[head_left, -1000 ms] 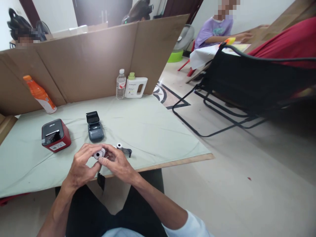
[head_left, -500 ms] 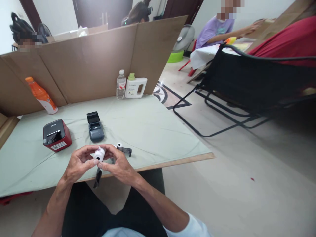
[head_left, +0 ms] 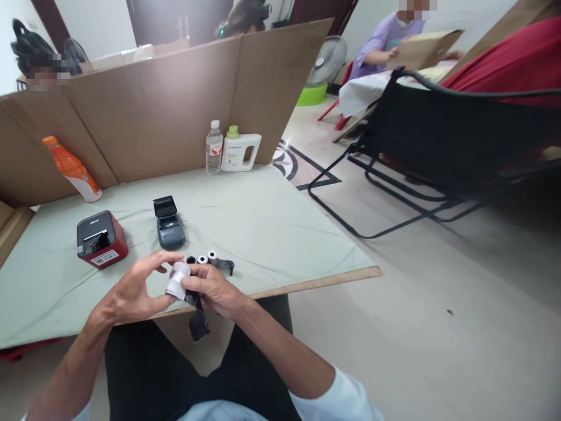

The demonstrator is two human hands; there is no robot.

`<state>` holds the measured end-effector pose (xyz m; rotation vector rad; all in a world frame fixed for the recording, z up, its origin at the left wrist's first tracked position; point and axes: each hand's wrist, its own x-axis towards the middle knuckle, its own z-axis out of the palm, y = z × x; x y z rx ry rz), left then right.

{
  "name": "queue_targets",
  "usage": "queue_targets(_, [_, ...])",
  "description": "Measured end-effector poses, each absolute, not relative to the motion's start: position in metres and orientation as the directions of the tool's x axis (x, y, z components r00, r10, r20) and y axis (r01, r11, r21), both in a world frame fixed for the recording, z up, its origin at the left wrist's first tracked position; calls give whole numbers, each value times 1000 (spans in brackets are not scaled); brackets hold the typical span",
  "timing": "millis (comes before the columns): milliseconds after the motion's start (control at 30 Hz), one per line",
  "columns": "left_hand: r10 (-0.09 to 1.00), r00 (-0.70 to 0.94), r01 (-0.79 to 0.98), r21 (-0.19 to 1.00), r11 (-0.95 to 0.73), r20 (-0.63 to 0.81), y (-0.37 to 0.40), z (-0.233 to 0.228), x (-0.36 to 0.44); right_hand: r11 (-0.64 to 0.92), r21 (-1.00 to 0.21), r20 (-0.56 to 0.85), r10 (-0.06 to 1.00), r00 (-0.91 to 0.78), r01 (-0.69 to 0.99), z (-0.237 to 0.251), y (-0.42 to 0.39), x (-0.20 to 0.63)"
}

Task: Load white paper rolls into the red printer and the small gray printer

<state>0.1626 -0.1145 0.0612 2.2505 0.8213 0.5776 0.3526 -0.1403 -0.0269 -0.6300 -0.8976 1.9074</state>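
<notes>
Near the table's front edge, my right hand [head_left: 217, 289] pinches a small white paper roll [head_left: 177, 280] between thumb and fingers. A dark, shiny strip [head_left: 199, 324] hangs below that hand over the edge. My left hand [head_left: 135, 289] curves around the roll's other side with thumb and fingers spread; whether its thumb touches the roll I cannot tell. Just beyond my right hand lie two white rolls [head_left: 202, 259], a black-ended roll [head_left: 191, 259] and another dark strip [head_left: 226, 266]. A small dark printer [head_left: 170, 234] with its lid raised stands behind them.
A red-and-black printer [head_left: 101, 241] is on the left. Along the cardboard screen [head_left: 162, 111] stand an orange bottle [head_left: 75, 172], a water bottle [head_left: 214, 149] and a white jug [head_left: 239, 153]. A black folding chair [head_left: 438, 134] is at the right, with a person [head_left: 381, 44] beyond.
My left hand has loosened from the roll and spread its fingers. The roll has tipped in my right hand, and the dark strip now hangs farther right. The person beyond now holds a cardboard box.
</notes>
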Motion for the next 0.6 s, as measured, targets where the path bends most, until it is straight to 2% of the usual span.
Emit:
queue_targets(100, [607, 788, 501, 465, -730, 103, -116, 82, 170, -288, -842, -82, 904, -419, -457, -24, -139, 356])
queue_targets(167, [576, 814, 507, 401, -763, 66, -115, 91, 173, -285, -847, -85, 906, -414, -448, -22, -140, 358])
queue_targets(267, [594, 798, 479, 489, -729, 102, -114, 84, 173, -333, -799, -97, 893, -439, -501, -23, -144, 357])
queue_targets(367, [697, 681, 329, 756, -566, 225, -112, 53, 170, -388, -690, -84, 881, -466, -610, -28, -148, 351])
queue_targets(433, [753, 602, 127, 900, -418, 265, -113, 33, 168, -399, -637, -72, 883, -464, -660, -31, -149, 348])
queue_targets(467, [763, 595, 82, 925, -370, 253, -113, 27, 167, -401, -635, -76, 883, -464, -660, -31, -149, 347])
queue_targets(533, [745, 625, 154, 900, -409, 232, -115, 30, 166, -393, -686, -96, 883, -460, -612, -30, -148, 348])
queue_targets(600, [696, 687, 341, 752, -565, 211, -116, 48, 166, -361, -770, -113, 888, -445, -526, -26, -146, 352])
